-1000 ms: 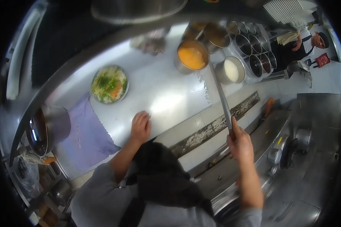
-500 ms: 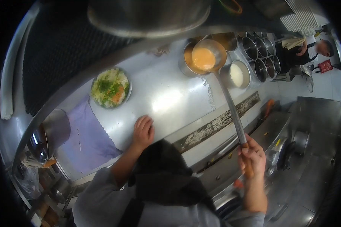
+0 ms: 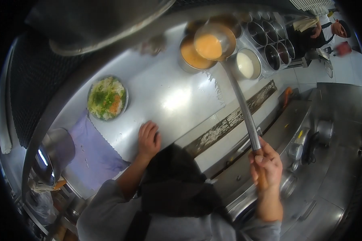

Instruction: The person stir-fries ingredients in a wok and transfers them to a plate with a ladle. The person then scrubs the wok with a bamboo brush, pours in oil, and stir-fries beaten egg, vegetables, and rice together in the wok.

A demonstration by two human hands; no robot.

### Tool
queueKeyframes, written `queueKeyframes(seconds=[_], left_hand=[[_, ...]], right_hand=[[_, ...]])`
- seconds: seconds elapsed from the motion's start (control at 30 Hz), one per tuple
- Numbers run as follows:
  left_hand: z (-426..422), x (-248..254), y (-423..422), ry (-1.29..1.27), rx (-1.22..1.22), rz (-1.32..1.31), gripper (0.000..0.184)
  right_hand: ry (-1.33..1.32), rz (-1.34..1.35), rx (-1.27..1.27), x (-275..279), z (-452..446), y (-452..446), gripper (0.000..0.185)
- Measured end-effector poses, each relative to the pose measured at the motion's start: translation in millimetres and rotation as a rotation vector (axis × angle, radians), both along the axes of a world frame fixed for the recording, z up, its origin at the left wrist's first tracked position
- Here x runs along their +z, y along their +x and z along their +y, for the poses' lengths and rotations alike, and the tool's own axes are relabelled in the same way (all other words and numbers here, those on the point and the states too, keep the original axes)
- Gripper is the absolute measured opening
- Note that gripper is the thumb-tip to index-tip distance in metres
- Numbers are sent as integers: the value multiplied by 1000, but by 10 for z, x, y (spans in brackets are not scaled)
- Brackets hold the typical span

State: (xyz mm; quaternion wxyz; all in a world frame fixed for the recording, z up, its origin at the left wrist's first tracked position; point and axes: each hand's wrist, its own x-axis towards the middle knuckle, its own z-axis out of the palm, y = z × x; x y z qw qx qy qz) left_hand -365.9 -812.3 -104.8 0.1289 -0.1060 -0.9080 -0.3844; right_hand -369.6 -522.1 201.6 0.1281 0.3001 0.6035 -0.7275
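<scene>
"Ladle (image 3: 242, 105) first: where is it?"

"It slants from right of centre to the top middle of the frame. Its bowl holds orange liquid and hangs over a metal pot (image 3: 186, 66) of the same; I can't tell whether it touches the rim."

"And the right hand (image 3: 268, 162)?"

"Lower right, fingers clamped on the handle at its brown grip."

"The left hand (image 3: 149, 138)?"

"Near the centre, at the near edge of the metal surface (image 3: 149, 92). Its fingers lie side by side, slightly bent, with the thumb a little apart. Touching or just above, I can't tell."

"What else is about?"

"A dish (image 3: 126, 105) of rice, greens and orange bits at upper left, and a purple cloth (image 3: 94, 152) below it. A pot with white liquid (image 3: 256, 64) stands just right of the orange one."
</scene>
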Motion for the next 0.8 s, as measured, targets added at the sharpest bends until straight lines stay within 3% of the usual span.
queueKeyframes(seconds=[0.53, 0.8], left_hand=[[55, -26, 4, -36, -19, 53, 26], [140, -246, 120, -129, -114, 197, 22]], right_hand=[[-303, -55, -84, -45, -120, 158, 63], [-548, 103, -285, -85, 157, 1338, 65]])
